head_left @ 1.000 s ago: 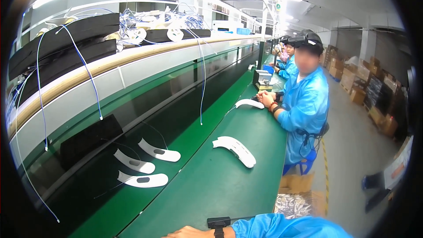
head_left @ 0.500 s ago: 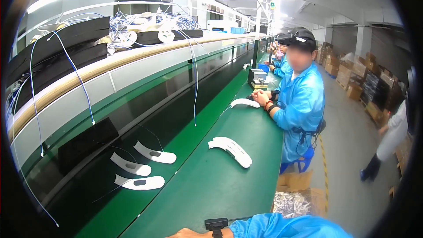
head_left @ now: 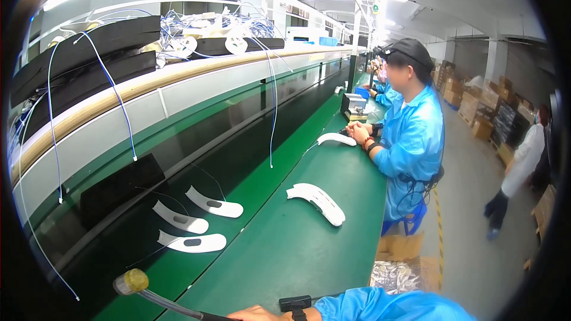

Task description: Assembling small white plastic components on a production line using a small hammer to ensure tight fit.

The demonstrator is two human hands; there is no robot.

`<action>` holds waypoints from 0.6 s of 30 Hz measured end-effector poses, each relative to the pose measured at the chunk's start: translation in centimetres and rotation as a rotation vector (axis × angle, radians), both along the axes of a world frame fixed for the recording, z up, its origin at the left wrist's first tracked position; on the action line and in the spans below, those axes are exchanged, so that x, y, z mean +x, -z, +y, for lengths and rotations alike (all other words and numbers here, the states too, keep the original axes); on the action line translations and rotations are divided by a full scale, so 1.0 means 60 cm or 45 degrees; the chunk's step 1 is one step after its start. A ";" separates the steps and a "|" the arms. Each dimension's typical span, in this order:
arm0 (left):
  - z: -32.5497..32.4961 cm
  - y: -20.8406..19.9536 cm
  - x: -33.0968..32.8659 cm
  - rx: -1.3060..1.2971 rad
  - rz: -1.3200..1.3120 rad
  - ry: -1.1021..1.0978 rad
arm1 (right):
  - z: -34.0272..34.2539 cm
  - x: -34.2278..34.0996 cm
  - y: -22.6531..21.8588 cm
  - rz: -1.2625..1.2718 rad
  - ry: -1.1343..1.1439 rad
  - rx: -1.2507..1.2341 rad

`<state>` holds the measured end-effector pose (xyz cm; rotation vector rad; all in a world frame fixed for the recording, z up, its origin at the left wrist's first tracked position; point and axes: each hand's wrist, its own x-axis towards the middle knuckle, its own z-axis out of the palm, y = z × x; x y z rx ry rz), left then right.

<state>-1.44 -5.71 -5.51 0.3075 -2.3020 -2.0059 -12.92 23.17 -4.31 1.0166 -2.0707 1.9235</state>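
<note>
The right hand (head_left: 257,313) sits at the lower edge of the view, its back turned up and its knuckles pointing left, fingers partly cut off by the frame but seemingly curled closed around the black handle of a mallet (head_left: 166,301). The mallet tilts up and away to the left, its grey shaft leading to a yellowish, worn head (head_left: 131,282) that shows in front of the darker green strip; how far above that surface it hangs cannot be told. Behind the hand, the wrist carries a black strap with a small black box (head_left: 295,304), and the forearm, in a blue sleeve (head_left: 380,305), lies low and nearly level, coming in from the right. Farther out, a white curved part (head_left: 317,204) rests alone on the green worktop (head_left: 279,261), well apart from the hand. Across the seam to its left lie three more white curved parts (head_left: 193,243) with dark oval patches, near one another. At the far end, a co-worker in blue (head_left: 413,131) stands with both hands together beside another white piece (head_left: 337,139).
</note>
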 end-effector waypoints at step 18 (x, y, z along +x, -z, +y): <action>0.002 0.001 -0.001 0.025 -0.015 -0.009 | -0.008 -0.018 0.020 0.292 -0.105 0.787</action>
